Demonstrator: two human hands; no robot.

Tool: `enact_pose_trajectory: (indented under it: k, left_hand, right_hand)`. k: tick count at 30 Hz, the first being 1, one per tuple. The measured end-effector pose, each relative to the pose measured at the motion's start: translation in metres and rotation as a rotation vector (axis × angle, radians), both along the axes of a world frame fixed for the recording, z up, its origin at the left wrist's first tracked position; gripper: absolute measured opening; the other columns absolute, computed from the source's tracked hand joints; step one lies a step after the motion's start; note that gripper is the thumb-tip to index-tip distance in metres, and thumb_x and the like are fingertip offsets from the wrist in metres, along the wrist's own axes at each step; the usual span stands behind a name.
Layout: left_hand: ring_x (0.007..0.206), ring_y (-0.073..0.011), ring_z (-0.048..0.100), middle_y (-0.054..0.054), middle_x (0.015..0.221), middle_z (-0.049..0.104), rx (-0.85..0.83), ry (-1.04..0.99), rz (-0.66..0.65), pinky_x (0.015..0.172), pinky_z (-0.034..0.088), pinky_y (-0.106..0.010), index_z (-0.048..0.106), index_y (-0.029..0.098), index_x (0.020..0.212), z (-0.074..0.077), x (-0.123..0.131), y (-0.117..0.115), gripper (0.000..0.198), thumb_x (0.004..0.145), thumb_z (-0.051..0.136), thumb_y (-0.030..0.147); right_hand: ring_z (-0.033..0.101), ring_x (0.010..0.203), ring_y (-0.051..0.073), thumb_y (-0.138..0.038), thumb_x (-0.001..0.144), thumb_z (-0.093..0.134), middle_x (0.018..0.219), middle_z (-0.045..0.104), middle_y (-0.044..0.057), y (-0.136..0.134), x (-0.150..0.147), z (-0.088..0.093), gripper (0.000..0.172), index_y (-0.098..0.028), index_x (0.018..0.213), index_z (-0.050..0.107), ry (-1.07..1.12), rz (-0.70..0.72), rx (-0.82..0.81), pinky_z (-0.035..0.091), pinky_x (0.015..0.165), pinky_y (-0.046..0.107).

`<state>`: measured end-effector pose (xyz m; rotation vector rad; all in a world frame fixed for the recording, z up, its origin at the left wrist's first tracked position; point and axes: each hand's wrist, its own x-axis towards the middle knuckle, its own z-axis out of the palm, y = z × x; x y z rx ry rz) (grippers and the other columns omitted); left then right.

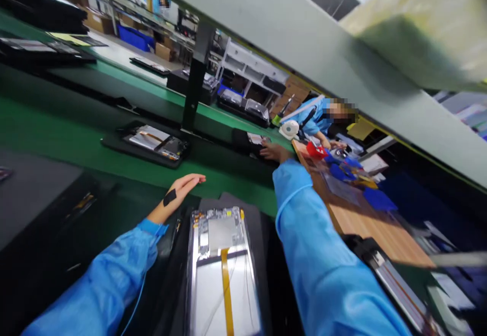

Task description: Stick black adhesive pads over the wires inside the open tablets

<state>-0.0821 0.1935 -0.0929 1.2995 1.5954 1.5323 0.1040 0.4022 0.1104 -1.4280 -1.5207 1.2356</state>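
My left hand (180,194) hovers over the green work surface with its fingers stretched out and nothing in it; a black patch and a thin blue cord show at its wrist. My right hand (274,151) reaches far forward, fingers stretched at the edge of a dark tray (243,142) with a small opened device on it. Whether the fingertips touch the tray is hard to see. Between my arms an opened tablet (213,275) lies on dark foam (262,234), with its circuit board, silvery battery and yellow tape strip exposed.
Another opened tablet (152,138) lies on a black pad ahead. A dark post (196,72) and a grey overhead beam (266,27) cross the view. At right are a wooden tabletop (365,214), blue and red bins and a co-worker in blue (310,118). More devices line the far side.
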Motion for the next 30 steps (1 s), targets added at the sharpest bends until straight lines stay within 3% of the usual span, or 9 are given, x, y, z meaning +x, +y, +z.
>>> enact_pose_trajectory:
  k: [4, 6, 8, 10, 11, 15, 19, 25, 30]
  left_hand:
    - [0.114, -0.0345, 0.069, -0.017, 0.114, 0.078, 0.002, 0.263, -0.049, 0.108, 0.052, -0.052, 0.075, 0.017, 0.101, 0.051, 0.007, -0.021, 0.057, 0.094, 0.045, 0.065]
    - [0.116, -0.0325, 0.067, -0.015, 0.117, 0.077, 0.059, 0.405, -0.110, 0.110, 0.050, -0.052, 0.075, 0.018, 0.106, 0.084, 0.019, -0.038, 0.048, 0.097, 0.046, 0.055]
    - [0.115, -0.0302, 0.066, -0.013, 0.117, 0.076, 0.120, 0.527, -0.187, 0.109, 0.050, -0.050, 0.075, 0.018, 0.108, 0.112, 0.036, -0.060, 0.040, 0.100, 0.046, 0.046]
    - [0.112, -0.0288, 0.066, -0.011, 0.113, 0.076, 0.166, 0.626, -0.270, 0.110, 0.049, -0.051, 0.075, 0.020, 0.103, 0.132, 0.055, -0.081, 0.028, 0.097, 0.053, 0.035]
    - [0.112, -0.0286, 0.066, -0.010, 0.111, 0.076, 0.182, 0.664, -0.305, 0.113, 0.047, -0.053, 0.076, 0.021, 0.099, 0.138, 0.063, -0.090, 0.022, 0.093, 0.057, 0.030]
    - [0.121, -0.0296, 0.061, -0.008, 0.114, 0.073, 0.193, 0.786, -0.359, 0.124, 0.032, -0.066, 0.075, 0.023, 0.098, 0.147, 0.087, -0.120, 0.019, 0.086, 0.060, 0.019]
    - [0.130, -0.0330, 0.059, -0.012, 0.129, 0.072, 0.151, 0.909, -0.288, 0.122, 0.033, -0.070, 0.074, 0.021, 0.116, 0.146, 0.099, -0.137, 0.028, 0.095, 0.056, 0.020]
    - [0.126, -0.0375, 0.064, -0.017, 0.125, 0.075, 0.176, 1.005, -0.149, 0.120, 0.031, -0.075, 0.073, 0.014, 0.117, 0.149, 0.114, -0.153, 0.027, 0.099, 0.055, 0.021]
    - [0.118, -0.0360, 0.067, -0.018, 0.119, 0.076, 0.188, 1.087, -0.133, 0.119, 0.033, -0.074, 0.074, 0.015, 0.110, 0.152, 0.115, -0.155, 0.034, 0.106, 0.043, 0.028]
  right_hand:
    - [0.070, 0.086, 0.016, -0.010, 0.093, 0.077, 0.093, 0.075, 0.003, -0.050, 0.015, 0.040, 0.002, -0.011, 0.094, 0.075, -0.141, 0.279, 0.010, 0.058, 0.081, 0.029]
    - [0.069, 0.082, 0.013, -0.001, 0.084, 0.079, 0.081, 0.074, 0.001, -0.100, 0.024, 0.057, 0.011, -0.011, 0.080, 0.078, -0.146, 0.435, 0.082, 0.053, 0.082, 0.023]
    - [0.068, 0.083, 0.014, -0.004, 0.079, 0.085, 0.083, 0.075, 0.000, -0.158, 0.035, 0.061, 0.012, -0.015, 0.083, 0.082, -0.140, 0.580, 0.192, 0.052, 0.081, 0.024]
    - [0.069, 0.090, 0.017, -0.013, 0.084, 0.083, 0.096, 0.075, 0.002, -0.213, 0.047, 0.053, 0.019, -0.020, 0.102, 0.082, -0.157, 0.856, 0.522, 0.055, 0.084, 0.030]
    - [0.069, 0.093, 0.018, -0.017, 0.086, 0.083, 0.098, 0.075, 0.003, -0.236, 0.052, 0.046, 0.018, -0.021, 0.104, 0.081, -0.164, 0.897, 0.613, 0.056, 0.087, 0.032]
    - [0.070, 0.091, 0.018, -0.028, 0.089, 0.082, 0.098, 0.073, 0.004, -0.300, 0.072, 0.018, 0.013, -0.021, 0.098, 0.078, -0.124, 0.731, 0.647, 0.060, 0.081, 0.031]
    - [0.068, 0.084, 0.017, -0.035, 0.087, 0.083, 0.093, 0.073, 0.004, -0.336, 0.086, 0.002, 0.017, -0.022, 0.097, 0.079, -0.026, 0.505, 0.570, 0.058, 0.074, 0.030]
    - [0.050, 0.063, 0.011, -0.052, 0.075, 0.090, 0.073, 0.064, -0.001, -0.358, 0.092, -0.010, 0.036, -0.019, 0.077, 0.076, 0.092, 0.432, 0.259, 0.046, 0.058, 0.025]
    - [0.044, 0.061, 0.011, -0.047, 0.080, 0.087, 0.066, 0.055, -0.004, -0.361, 0.092, -0.010, 0.033, -0.019, 0.073, 0.071, 0.180, 0.458, 0.233, 0.039, 0.056, 0.025]
